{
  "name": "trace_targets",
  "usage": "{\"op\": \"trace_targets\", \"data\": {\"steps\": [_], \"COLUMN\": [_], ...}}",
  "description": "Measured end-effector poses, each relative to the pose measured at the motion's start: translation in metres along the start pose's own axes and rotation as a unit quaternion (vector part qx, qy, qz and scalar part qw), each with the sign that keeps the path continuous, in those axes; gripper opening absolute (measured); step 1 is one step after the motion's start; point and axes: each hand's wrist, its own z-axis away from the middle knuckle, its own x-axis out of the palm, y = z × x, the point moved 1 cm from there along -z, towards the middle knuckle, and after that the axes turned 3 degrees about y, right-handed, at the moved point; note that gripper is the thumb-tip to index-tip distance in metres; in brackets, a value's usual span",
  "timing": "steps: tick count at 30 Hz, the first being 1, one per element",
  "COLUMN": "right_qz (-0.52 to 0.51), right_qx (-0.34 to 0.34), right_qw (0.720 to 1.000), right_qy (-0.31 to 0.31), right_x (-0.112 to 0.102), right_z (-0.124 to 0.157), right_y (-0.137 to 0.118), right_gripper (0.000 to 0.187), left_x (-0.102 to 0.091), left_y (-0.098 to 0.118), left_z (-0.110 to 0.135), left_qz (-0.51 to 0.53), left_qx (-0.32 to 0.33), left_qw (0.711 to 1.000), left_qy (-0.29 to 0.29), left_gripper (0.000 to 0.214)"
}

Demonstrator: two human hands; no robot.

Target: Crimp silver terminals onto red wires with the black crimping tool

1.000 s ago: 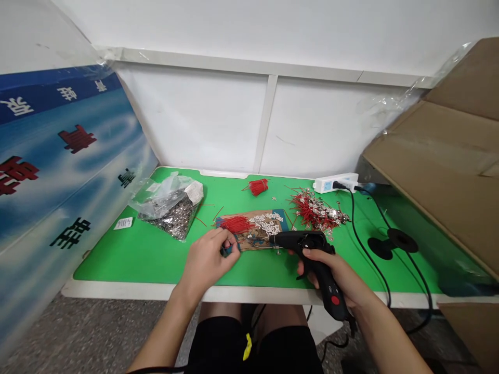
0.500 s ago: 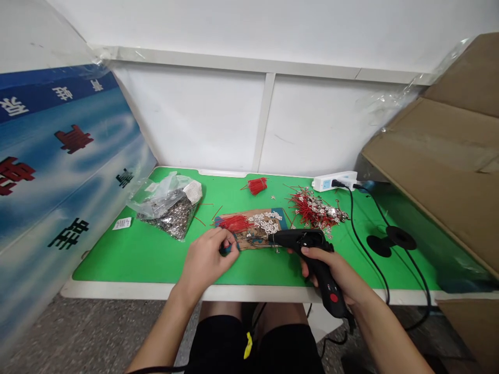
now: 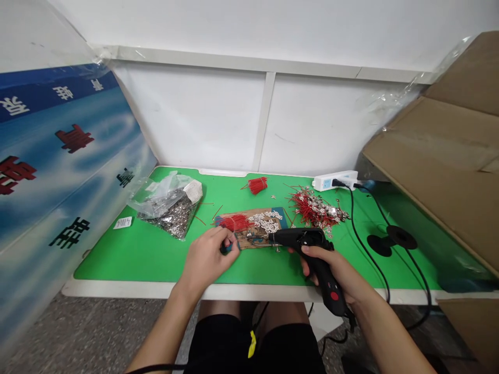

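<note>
Head view: right hand clamped round black gun-shaped tool, tip indistinct; left hand pinched together, anything held indiscernible.

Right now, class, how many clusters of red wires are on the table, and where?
3: a bundle toward the back, a batch on the cardboard by the left hand, and a pile near the power strip. Loose strands aren't counted; others may be hidden.
</note>
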Motion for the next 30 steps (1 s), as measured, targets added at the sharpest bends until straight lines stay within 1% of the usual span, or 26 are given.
{"op": "trace_targets", "data": {"steps": [6,13,17,26,30], "right_qz": [-0.002,-0.005,-0.005,-0.016,-0.03], "right_qx": [-0.005,-0.003,-0.012,-0.001,-0.003], "right_qw": [1.0,1.0,1.0,1.0,0.999], "right_qy": [-0.007,-0.008,-0.01,-0.006,-0.016], "right_x": [0.001,0.002,0.0017,0.0007,0.0021], "right_z": [0.0004,0.0009,-0.0004,-0.0036,-0.0029], "right_y": [-0.0008,-0.0025,-0.0015,-0.0001,-0.002], "right_gripper": [0.05,0.049,0.048,0.049,0.049], "left_x": [0.0015,0.0008,0.0008,0.0008,0.0011], "left_y": [-0.0013,-0.0011,-0.0001,0.0001,-0.0005], "left_z": [-0.0005,0.0002,-0.0007,-0.0004,-0.0004], "left_qz": [-0.013,-0.021,-0.021,-0.02,-0.024], "left_qx": [-0.001,0.0,-0.002,-0.01,-0.013], "left_qw": [1.0,1.0,1.0,1.0,1.0], "left_qy": [-0.009,-0.005,-0.004,-0.009,-0.013], "left_gripper": [0.007,0.007,0.007,0.009,0.008]}}
